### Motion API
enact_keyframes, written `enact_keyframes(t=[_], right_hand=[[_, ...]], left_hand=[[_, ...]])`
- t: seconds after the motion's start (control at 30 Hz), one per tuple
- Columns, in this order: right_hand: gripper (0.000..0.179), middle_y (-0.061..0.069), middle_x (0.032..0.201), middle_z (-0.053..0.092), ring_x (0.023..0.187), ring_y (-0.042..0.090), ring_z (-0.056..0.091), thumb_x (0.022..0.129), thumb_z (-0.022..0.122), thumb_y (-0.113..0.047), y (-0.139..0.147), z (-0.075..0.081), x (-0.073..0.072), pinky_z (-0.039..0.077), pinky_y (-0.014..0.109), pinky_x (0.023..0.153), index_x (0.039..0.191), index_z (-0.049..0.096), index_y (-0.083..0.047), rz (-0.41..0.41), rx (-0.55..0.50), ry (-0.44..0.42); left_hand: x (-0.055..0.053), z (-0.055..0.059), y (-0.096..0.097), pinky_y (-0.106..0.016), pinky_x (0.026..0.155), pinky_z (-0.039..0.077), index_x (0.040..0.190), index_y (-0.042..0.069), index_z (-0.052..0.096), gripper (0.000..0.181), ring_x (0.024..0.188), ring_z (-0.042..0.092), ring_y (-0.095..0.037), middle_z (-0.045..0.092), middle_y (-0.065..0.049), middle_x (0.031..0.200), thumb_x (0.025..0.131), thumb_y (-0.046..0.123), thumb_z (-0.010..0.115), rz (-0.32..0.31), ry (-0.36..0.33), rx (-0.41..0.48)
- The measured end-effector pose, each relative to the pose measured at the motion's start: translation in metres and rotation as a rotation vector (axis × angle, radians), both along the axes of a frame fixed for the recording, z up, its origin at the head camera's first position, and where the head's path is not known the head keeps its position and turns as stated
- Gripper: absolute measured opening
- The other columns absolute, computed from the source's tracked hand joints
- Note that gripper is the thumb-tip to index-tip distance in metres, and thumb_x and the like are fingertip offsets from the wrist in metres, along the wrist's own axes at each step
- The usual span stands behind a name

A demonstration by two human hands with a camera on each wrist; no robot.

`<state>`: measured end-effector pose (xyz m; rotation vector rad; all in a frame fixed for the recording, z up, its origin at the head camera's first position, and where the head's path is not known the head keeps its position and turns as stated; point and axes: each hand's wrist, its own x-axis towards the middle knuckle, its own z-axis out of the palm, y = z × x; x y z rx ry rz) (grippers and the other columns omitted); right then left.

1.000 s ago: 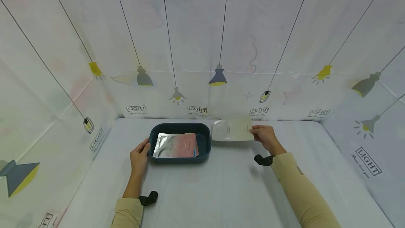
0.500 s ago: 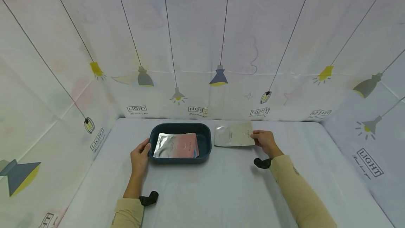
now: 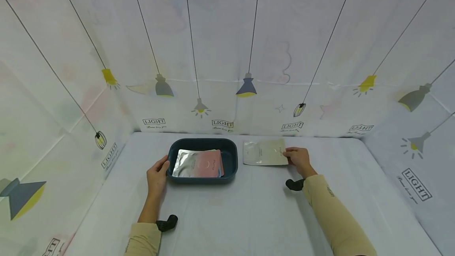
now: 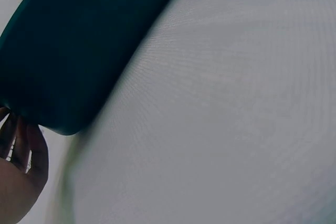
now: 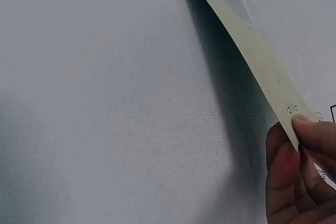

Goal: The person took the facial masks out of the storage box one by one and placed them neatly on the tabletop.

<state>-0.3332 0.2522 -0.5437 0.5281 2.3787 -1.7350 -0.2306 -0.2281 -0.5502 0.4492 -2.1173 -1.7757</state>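
Observation:
A cream-and-silver sheet mask packet [image 3: 264, 152] lies low over the white table, right of a dark teal tub [image 3: 229, 169]. My right hand [image 3: 299, 159] pinches its right end between thumb and fingers. In the right wrist view, the packet [image 5: 247, 51] slants up to the fingertips with a shadow beneath it. My left hand [image 3: 156, 175] holds the tub's left end at the rim; in the left wrist view, its bent fingers [image 4: 35, 148] meet the tub's wall [image 4: 79, 51]. Inside the tub lie silver-and-pink mask packets [image 3: 199, 164], overlapping, with a bit of blue showing at one corner.
A white cloth covers the table [image 3: 227, 216]. Behind it and along both sides hangs a curtain [image 3: 213, 50] printed with lamps. Black camera mounts sit at the left wrist [image 3: 167, 223] and the right wrist [image 3: 295, 185].
My right hand has lowered the cream packet toward the table, shifting it slightly right and toward me, away from the tub. My left hand and the tub stay in place.

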Motion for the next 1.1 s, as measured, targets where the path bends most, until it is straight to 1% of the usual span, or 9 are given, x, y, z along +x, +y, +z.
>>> enact_keyframes(t=[0.2,0.4,0.53,0.63,0.8,0.93,1.1], right_hand=[[0.035,0.019,0.115,0.057,0.075,0.011,0.058,0.085,0.059,-0.011,-0.001,0.000,0.000,0.049,0.022,0.061,0.115,0.057,0.005,-0.025,0.077,0.013],[0.031,0.018,0.111,0.059,0.072,0.011,0.057,0.084,0.058,-0.010,-0.002,0.004,0.001,0.049,0.023,0.060,0.111,0.060,0.005,-0.019,0.169,-0.006],[0.030,0.015,0.104,0.060,0.071,0.011,0.057,0.084,0.057,-0.010,-0.002,0.007,0.003,0.050,0.024,0.061,0.110,0.060,0.005,-0.018,0.157,-0.029],[0.029,0.011,0.094,0.061,0.066,0.010,0.056,0.084,0.056,-0.008,-0.001,0.009,0.004,0.050,0.024,0.060,0.109,0.060,0.006,-0.028,0.146,-0.037],[0.028,0.002,0.079,0.061,0.061,0.007,0.055,0.084,0.058,-0.009,-0.001,0.014,0.003,0.050,0.024,0.058,0.107,0.060,0.006,-0.026,0.116,-0.008],[0.030,0.001,0.078,0.061,0.063,0.007,0.058,0.085,0.058,-0.012,-0.004,0.019,0.001,0.052,0.024,0.061,0.109,0.059,0.006,0.005,0.079,0.008],[0.032,0.005,0.082,0.063,0.065,0.009,0.061,0.087,0.057,-0.014,-0.014,0.029,0.000,0.053,0.023,0.062,0.111,0.057,0.005,0.081,0.077,0.023]], left_hand=[[0.002,0.001,0.000,-0.001,0.074,0.040,0.120,0.010,0.058,0.035,0.097,0.051,0.003,0.059,-0.008,0.123,0.090,0.026,0.055,-0.010,0.002,0.004],[0.001,0.001,0.000,-0.001,0.075,0.040,0.121,0.012,0.058,0.035,0.102,0.051,-0.002,0.059,-0.007,0.123,0.090,0.029,0.055,-0.014,0.000,-0.002],[0.000,0.000,-0.001,-0.001,0.075,0.040,0.121,0.012,0.058,0.036,0.102,0.052,-0.003,0.059,-0.007,0.123,0.090,0.030,0.054,-0.018,0.007,-0.013],[0.000,0.000,-0.001,-0.001,0.075,0.040,0.120,0.012,0.058,0.036,0.100,0.052,-0.001,0.059,-0.007,0.123,0.090,0.029,0.055,-0.017,0.006,-0.004],[0.000,0.000,-0.001,-0.002,0.073,0.041,0.120,0.009,0.058,0.034,0.097,0.052,0.002,0.059,-0.009,0.122,0.090,0.025,0.055,-0.008,0.012,0.013],[0.000,0.001,0.000,-0.002,0.072,0.041,0.119,0.010,0.059,0.033,0.095,0.052,0.002,0.060,-0.008,0.120,0.090,0.025,0.055,0.004,0.004,0.002],[0.000,0.001,0.000,-0.002,0.072,0.041,0.119,0.010,0.059,0.033,0.096,0.052,0.002,0.060,-0.008,0.121,0.090,0.025,0.055,-0.004,0.004,0.016]])
